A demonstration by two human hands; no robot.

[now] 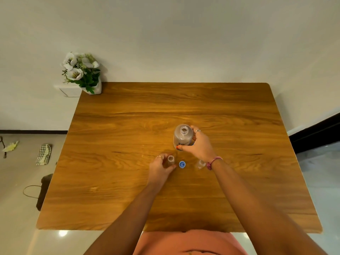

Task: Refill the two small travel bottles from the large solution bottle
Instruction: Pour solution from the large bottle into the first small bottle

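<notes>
Landmark: blue cap (pixel 182 164), lying open side up on the wooden table (pixel 128 190). Large solution bottle (pixel 183 134) stands uncapped beyond the cap; my right hand (pixel 197 144) wraps its side, thumb on the label. Clear plastic, smooth, likely light but sloshing; I judge mid-body the safest hold. Left travel bottle (pixel 171 160), open-mouthed, just left of the cap, pinched by my left hand (pixel 160 168). Second travel bottle (pixel 201 164) right of the cap, untouched. Both tip easily; steady at the base.
</notes>
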